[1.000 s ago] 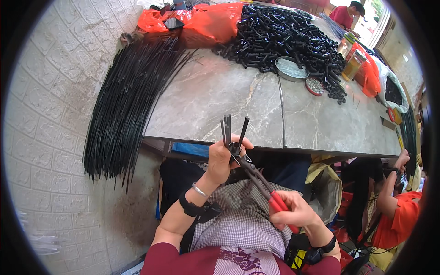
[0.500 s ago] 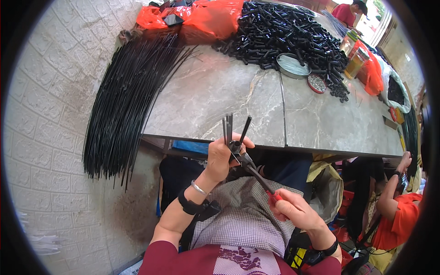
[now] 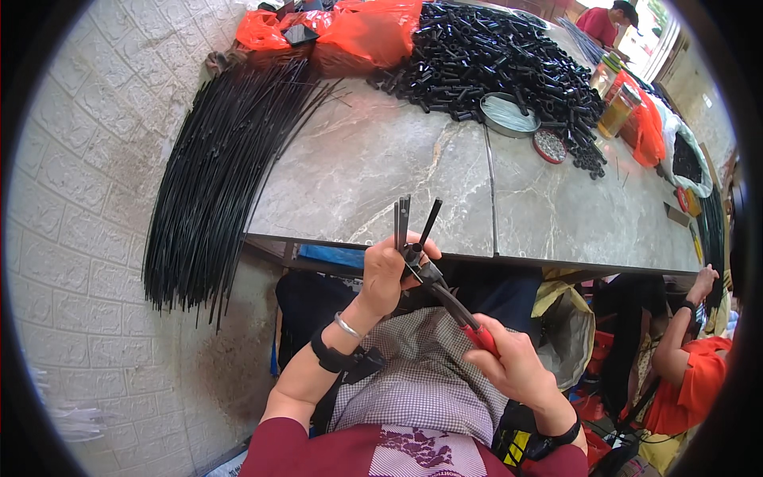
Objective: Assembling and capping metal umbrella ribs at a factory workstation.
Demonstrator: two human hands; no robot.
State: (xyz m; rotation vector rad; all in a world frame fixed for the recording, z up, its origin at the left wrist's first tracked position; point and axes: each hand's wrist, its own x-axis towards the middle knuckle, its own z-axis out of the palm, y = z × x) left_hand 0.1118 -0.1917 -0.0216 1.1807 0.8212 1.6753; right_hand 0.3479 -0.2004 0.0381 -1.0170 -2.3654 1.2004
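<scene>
Left hand (image 3: 384, 270) closed around a small bunch of thin black rods (image 3: 407, 225), held upright just in front of the near edge of the grey marble-patterned table (image 3: 373, 171). Right hand (image 3: 517, 367) gripping the red handles of long-nosed pliers (image 3: 445, 294), whose tips meet the rods at the left hand. A long bundle of black rods (image 3: 214, 175) drapes over the table's left edge; short black tubes (image 3: 501, 56) lie heaped at the far side.

Bright, even daylight fills the view, strongest at the upper right. The marble table (image 3: 358, 167) shows soft sheen (no harsh glare). Fisheye bending curves the edges; a black vignette rings the sharp frame.
</scene>
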